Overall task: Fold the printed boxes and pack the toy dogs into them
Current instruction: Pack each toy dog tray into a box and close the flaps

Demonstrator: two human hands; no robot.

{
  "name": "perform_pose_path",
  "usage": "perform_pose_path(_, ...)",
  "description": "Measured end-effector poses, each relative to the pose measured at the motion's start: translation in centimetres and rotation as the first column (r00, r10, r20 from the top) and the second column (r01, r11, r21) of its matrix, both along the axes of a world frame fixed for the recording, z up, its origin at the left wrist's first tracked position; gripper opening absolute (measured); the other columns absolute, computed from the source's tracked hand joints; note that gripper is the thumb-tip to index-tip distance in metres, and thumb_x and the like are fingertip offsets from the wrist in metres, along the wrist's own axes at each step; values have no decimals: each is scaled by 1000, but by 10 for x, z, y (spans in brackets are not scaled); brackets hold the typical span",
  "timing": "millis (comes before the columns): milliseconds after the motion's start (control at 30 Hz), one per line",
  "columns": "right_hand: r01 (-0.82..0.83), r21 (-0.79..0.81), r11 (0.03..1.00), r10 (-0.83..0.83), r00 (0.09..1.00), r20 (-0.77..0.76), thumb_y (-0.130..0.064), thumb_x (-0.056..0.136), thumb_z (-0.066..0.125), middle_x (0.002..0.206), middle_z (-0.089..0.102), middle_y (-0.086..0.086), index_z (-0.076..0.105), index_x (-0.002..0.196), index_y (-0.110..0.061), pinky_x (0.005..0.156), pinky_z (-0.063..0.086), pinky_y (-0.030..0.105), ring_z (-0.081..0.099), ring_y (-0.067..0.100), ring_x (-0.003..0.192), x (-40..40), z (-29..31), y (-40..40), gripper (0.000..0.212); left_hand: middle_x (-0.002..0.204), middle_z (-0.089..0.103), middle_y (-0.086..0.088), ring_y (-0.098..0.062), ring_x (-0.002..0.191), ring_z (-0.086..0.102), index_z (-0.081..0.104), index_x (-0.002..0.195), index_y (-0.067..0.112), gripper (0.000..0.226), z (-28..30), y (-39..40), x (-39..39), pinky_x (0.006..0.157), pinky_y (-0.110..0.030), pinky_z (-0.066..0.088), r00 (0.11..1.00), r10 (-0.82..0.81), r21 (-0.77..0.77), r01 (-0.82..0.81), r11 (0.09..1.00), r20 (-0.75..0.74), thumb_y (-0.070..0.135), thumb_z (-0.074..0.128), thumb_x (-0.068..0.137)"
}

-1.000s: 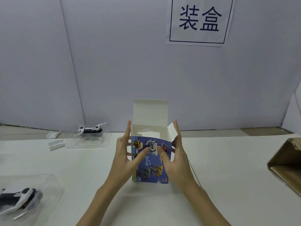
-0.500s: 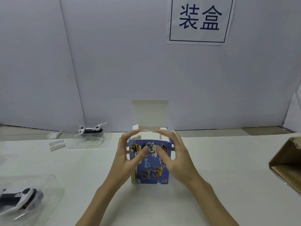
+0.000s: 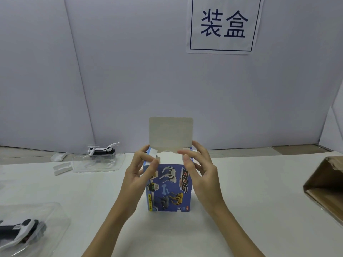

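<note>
A blue printed box with toy dog pictures stands upright on the white table's middle. Its white lid flap sticks straight up at the back. My left hand holds the box's upper left corner, thumb on the front and fingers on the small side flap. My right hand holds the upper right corner, thumb and forefinger at the right side flap. One black-and-white toy dog sits in a clear tray at the back left. Another toy dog lies in a clear blister at the near left edge.
An open brown carton lies at the right edge. Two small white plastic pieces lie left of the far tray. A grey partition with a paper sign closes off the back of the table.
My fingers were pressing the side flaps down over the opening. They have now shifted to the box's top corners, and the lid flap stands taller behind them.
</note>
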State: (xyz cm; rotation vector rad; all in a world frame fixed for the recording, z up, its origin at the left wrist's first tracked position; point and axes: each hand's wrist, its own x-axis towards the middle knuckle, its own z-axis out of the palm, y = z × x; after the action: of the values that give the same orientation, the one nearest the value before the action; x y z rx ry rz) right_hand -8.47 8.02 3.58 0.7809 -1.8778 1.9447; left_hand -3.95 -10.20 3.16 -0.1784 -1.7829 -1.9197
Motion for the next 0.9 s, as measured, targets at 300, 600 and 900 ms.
perform_pose_path(300,-78,-90,993,86,992,95,-40,90,65,129,60,-24,48,131,-27,92,59,56,64,15,123,-7,4,-1,46,147,51,31,-24,123,68,63,91,27,21,-8,-4,-19,71,-42,65,1000,-20,79,21,997,-17,45,72,85)
perform_pose_path(600,-47,58,997,49,998,-34,-60,93,62,138,59,-17,53,130,-42,98,57,49,59,15,128,-8,0,4,41,144,56,10,-25,123,67,40,148,51,75,-5,-8,-16,85,-48,63,998,-28,-19,27,999,-55,55,79,83)
perform_pose_path(900,-54,66,996,56,998,-33,-42,96,60,153,48,-15,53,121,-20,103,54,41,57,18,134,-13,-16,3,34,150,51,18,-18,122,67,56,124,45,55,-15,-3,-10,80,-33,62,1000,-17,-84,16,996,-15,77,66,81)
